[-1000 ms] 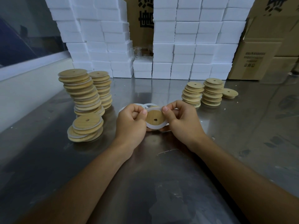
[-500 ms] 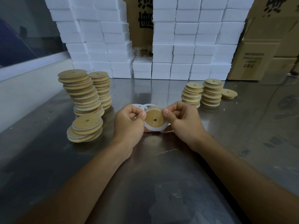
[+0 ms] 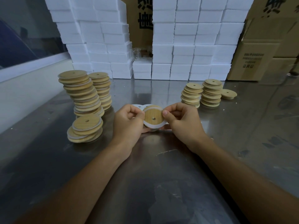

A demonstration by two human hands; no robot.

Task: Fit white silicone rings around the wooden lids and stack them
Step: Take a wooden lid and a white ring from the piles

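Observation:
A round wooden lid (image 3: 152,116) with a small centre hole is held upright-tilted between both hands above the steel table. A white silicone ring (image 3: 156,126) shows around its lower edge. My left hand (image 3: 128,122) pinches the lid's left rim and my right hand (image 3: 184,121) pinches its right rim, thumbs on the face. Loose white rings (image 3: 137,106) lie on the table just behind the hands. Ringed lids stand in two tall stacks (image 3: 80,92) and a short stack (image 3: 86,128) at the left. Bare lids stand in two stacks (image 3: 210,92) at the right.
A single bare lid (image 3: 228,94) lies beside the right stacks. White foam boxes (image 3: 186,46) are piled along the back, with cardboard cartons (image 3: 258,59) at the back right. The steel table (image 3: 153,183) reaches to the near edge; a white ledge runs along the left.
The lid has turned slightly in my fingers and the white ring now shows mostly along its lower edge. Both hands stay in the same place.

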